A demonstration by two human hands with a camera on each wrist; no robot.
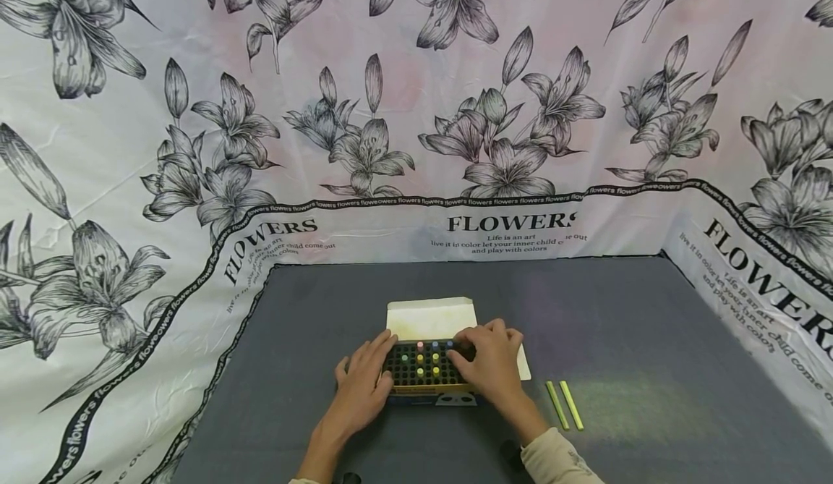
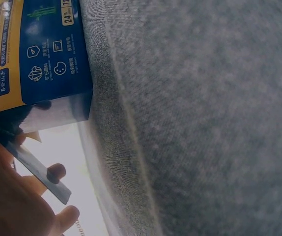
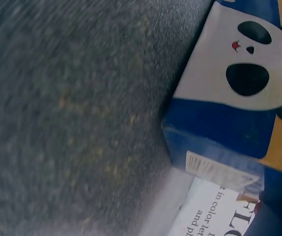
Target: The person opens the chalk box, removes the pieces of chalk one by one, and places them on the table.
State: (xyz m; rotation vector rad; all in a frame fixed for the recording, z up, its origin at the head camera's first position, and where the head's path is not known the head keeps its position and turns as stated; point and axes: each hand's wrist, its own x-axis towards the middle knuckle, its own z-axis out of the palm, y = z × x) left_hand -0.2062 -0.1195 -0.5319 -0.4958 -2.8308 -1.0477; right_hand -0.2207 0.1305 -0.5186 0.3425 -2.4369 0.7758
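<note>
An open-topped chalk box (image 1: 426, 390) with a black grid of holes stands on the table, several coloured chalk sticks upright in it. My left hand (image 1: 364, 375) rests along its left side, fingers extended over the edge. In the left wrist view those fingertips (image 2: 57, 172) show around the box's side flap (image 2: 33, 164). Over the right end of the grid, my right hand (image 1: 491, 361) has thumb and index finger at the top of a blue chalk stick (image 1: 450, 344), pinching it. Its other fingers are bent. The right wrist view shows only the box's panda-printed front (image 3: 219, 73).
Two yellow-green chalk sticks (image 1: 571, 404) lie side by side on the grey table cloth (image 1: 312, 310), right of the box. A white lid flap (image 1: 432, 317) is folded back behind the grid, and a white side flap (image 1: 523, 364) sticks out right. Flower-printed cloth (image 1: 364, 231) surrounds the table.
</note>
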